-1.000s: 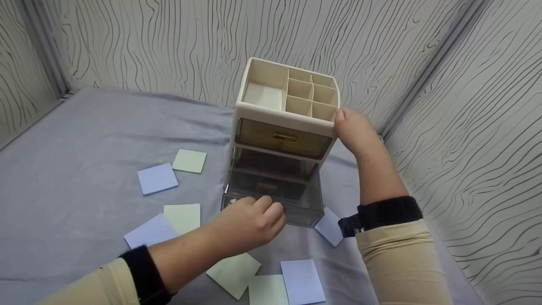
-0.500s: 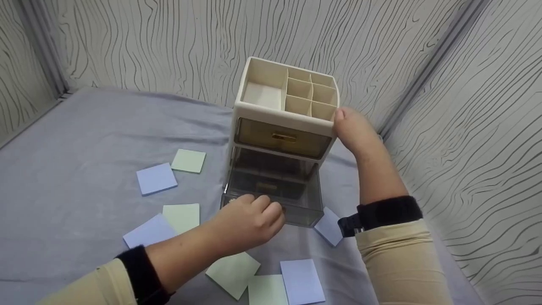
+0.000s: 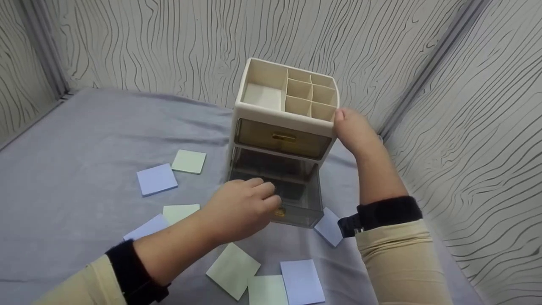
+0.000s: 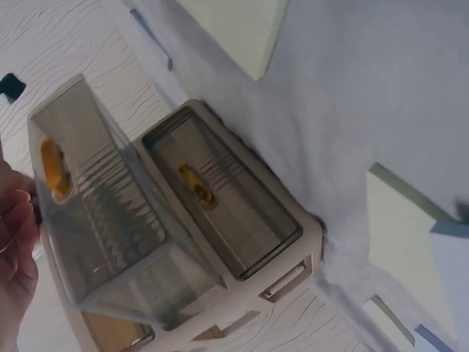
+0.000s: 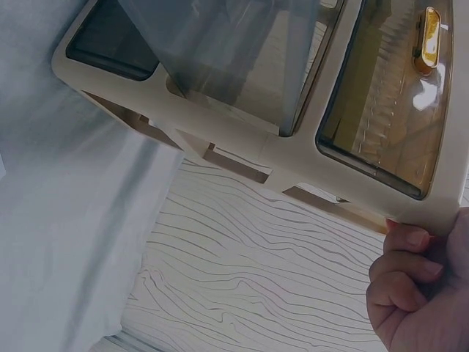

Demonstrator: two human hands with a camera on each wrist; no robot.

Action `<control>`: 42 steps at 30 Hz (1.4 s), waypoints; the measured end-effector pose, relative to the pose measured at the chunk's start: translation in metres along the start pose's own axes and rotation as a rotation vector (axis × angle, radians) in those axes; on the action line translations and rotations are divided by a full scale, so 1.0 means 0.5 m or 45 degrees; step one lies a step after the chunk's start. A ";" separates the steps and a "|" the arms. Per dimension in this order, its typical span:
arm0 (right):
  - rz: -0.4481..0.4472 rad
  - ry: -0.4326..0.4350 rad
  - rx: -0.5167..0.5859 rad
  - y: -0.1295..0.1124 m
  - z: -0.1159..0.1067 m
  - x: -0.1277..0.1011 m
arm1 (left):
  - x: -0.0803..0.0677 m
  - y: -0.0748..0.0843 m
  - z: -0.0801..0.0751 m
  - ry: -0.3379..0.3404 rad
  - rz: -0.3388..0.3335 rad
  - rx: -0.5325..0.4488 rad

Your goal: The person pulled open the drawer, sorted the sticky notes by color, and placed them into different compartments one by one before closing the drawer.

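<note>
- My left hand (image 3: pixel 242 207) sits at the middle of the head view, over the front edge of the pulled-out drawer (image 3: pixel 292 199); its fingers are loosely bent and rest on the drawer's rim, and I cannot tell whether they pinch anything
- That see-through grey drawer sticks out from the lower part of the organizer (image 3: pixel 288 114), just below centre of the frame, with its small yellow handle (image 3: pixel 279 213) showing right beside my knuckles
- In the left wrist view the drawer (image 4: pixel 102 220) fills the left half, and my fingertips (image 4: pixel 15 220) touch its front at the left edge
- My right hand (image 3: pixel 353 129) holds the organizer's upper right corner, right of centre, with the fingers curled round the edge; the right wrist view shows those fingers (image 5: pixel 410 275) at lower right against the cream frame (image 5: pixel 352 183)
- The upper drawer (image 3: pixel 283 139) is closed
- Sticky note pads lie on the grey cloth (image 3: pixel 84 140): a blue pad (image 3: pixel 156 178) and a green pad (image 3: pixel 189 161) at middle left, and more along the bottom
</note>
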State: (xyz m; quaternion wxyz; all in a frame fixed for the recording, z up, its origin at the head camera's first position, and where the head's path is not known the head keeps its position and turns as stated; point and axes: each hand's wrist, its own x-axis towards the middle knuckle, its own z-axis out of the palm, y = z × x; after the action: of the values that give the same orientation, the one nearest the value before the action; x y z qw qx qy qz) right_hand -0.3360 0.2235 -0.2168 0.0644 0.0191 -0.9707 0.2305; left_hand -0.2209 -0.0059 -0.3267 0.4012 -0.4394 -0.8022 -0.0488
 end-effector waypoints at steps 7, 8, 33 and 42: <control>-0.003 0.016 0.007 0.000 0.000 0.000 | -0.001 -0.064 -0.028 0.046 -0.307 -0.136; -0.001 0.019 0.006 0.000 0.000 0.000 | -0.004 -0.076 -0.030 0.034 -0.361 -0.148; 0.018 -0.030 -0.020 0.000 -0.001 0.003 | -0.196 -0.311 0.004 -0.986 -1.121 -0.276; 0.021 -0.022 -0.041 0.003 -0.001 0.005 | -0.238 -0.329 0.027 -1.152 -1.310 -0.346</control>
State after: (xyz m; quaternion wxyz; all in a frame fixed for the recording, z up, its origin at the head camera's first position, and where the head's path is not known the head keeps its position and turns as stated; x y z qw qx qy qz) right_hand -0.3384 0.2249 -0.2165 0.0545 0.0120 -0.9750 0.2153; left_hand -0.3167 -0.1798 -0.3723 -0.1050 -0.0270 -0.9835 -0.1449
